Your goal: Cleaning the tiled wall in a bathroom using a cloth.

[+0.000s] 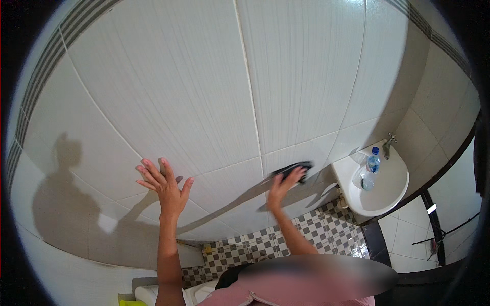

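Observation:
My right hand presses a black, flat, cloth-like thing against the white tiled wall, low down and right of the middle. Motion smears it, so its exact kind does not show. Further left, my left hand is held up at the same wall with its fingers spread and nothing in it. Whether its palm rests on the tiles I cannot tell. A white washbasin on the right is the nearest fixture to my right hand. Standing in it is a clear plastic bottle with a blue cap.
A metal tap rises behind the basin. Below lies a checkered floor, with a dark doorway threshold at the right. White fixtures and a yellow-green thing show at the lower left. My shadow falls on the left wall.

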Demonstrator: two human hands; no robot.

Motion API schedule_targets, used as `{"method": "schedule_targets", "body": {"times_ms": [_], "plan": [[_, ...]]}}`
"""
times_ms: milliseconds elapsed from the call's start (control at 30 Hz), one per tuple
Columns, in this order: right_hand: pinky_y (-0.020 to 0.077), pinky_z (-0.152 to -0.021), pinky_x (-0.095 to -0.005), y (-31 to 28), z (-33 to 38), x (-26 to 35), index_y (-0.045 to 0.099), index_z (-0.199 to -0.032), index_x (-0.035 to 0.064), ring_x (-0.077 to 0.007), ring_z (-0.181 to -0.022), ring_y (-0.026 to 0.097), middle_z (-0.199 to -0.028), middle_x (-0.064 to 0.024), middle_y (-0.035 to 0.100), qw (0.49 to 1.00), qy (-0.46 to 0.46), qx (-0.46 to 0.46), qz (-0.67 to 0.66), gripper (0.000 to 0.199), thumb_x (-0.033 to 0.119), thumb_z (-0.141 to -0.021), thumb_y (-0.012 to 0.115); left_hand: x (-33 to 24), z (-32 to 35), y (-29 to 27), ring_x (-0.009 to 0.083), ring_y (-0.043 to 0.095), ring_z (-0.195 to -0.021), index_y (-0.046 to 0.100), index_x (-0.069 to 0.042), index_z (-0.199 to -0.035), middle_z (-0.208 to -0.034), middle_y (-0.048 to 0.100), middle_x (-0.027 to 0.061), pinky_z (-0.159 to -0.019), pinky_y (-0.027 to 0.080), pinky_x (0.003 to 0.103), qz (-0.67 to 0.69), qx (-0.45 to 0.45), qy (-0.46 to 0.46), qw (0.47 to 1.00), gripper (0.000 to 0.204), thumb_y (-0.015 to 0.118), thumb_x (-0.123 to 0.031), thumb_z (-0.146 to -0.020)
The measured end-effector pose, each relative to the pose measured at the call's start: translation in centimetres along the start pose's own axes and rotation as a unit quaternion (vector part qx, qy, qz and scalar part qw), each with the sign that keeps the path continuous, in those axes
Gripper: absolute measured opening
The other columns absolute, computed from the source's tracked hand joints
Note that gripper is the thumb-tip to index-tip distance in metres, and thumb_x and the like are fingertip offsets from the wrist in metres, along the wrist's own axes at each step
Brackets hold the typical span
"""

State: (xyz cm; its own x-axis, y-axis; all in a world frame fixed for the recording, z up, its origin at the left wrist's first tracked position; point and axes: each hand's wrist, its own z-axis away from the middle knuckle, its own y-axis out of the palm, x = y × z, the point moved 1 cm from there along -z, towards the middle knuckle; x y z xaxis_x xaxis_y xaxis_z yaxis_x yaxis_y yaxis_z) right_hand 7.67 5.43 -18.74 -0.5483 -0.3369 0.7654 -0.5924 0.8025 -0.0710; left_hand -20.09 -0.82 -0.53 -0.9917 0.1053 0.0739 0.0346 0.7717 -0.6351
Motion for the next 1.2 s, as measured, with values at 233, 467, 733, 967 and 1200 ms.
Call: {"method": "schedule_targets", "body": {"times_ms": [233, 467, 733, 967, 1200], "plan": [[0.0175, -0.096, -0.0654, 2.8, 8.6, 6.3, 0.043, -0.133, 0.0319, -0.0403, -0.134, 0.018, -0.143, -0.0134, 0.028, 0.934, -0.261, 0.242, 0.009, 0.062, 0.048, -0.077, 0.064, 0.1, 0.2, 0.0, 0.0401, -0.024, -0.133, -0.006, -0.019, -0.145, -0.147, -0.021, 0.021, -0.097, -0.017, 0.064, -0.026, 0.018, -0.02, 0.999, 0.089, 0.047, -0.057, -0.085], [0.0062, -0.109, -0.053, -0.9, 0.3, -5.8, 0.024, -0.143, 0.0145, -0.0374, -0.138, 0.006, -0.15, -0.0184, 0.008, 0.998, -0.054, 0.017, -0.037, 0.063, 0.037, -0.09, 0.05, 0.4, 0.0, 0.5, 0.0405, -0.025, -0.132, -0.013, -0.02, -0.144, -0.146, -0.023, 0.0208, -0.096, -0.016, 0.065, -0.049, -0.018, -0.013, 0.999, 0.096, 0.047, -0.062, -0.082], [0.0153, -0.111, -0.0351, 3.4, 10.1, -12.8, 0.012, -0.144, 0.0068, -0.0276, -0.136, 0.018, -0.15, -0.0138, 0.011, 0.814, 0.519, -0.154, -0.211, 0.062, 0.045, -0.097, 0.025, -1.2, -1.1, 0.9, 0.0454, -0.024, -0.131, -0.013, -0.022, -0.144, -0.144, -0.023, 0.0249, -0.094, -0.017, 0.068, -0.022, -0.032, 0.009, 0.999, 0.101, 0.051, -0.064, -0.078], [0.0116, -0.11, -0.0415, 2.4, 8.8, 6.9, -0.005, -0.145, 0.0133, -0.028, -0.138, 0.01, -0.151, -0.0112, 0.002, 0.776, 0.517, 0.094, -0.348, 0.075, 0.042, -0.094, 0.043, 1.4, 0.7, 0.8, 0.0437, -0.023, -0.132, -0.012, -0.021, -0.144, -0.145, -0.021, 0.024, -0.096, -0.016, 0.066, -0.055, -0.019, -0.025, 0.998, 0.099, 0.051, -0.062, -0.08], [0.005, -0.111, -0.0411, -2.3, -0.8, -9.0, 0.005, -0.144, 0.0012, -0.032, -0.139, 0.002, -0.15, -0.0184, 0.004, 0.984, 0.175, -0.002, -0.037, 0.066, 0.034, -0.097, 0.038, 0.1, -0.4, 1.3, 0.0442, -0.021, -0.133, -0.01, -0.019, -0.145, -0.146, -0.02, 0.0234, -0.096, -0.016, 0.066, -0.055, -0.06, -0.011, 0.997, 0.096, 0.05, -0.06, -0.082]]}}
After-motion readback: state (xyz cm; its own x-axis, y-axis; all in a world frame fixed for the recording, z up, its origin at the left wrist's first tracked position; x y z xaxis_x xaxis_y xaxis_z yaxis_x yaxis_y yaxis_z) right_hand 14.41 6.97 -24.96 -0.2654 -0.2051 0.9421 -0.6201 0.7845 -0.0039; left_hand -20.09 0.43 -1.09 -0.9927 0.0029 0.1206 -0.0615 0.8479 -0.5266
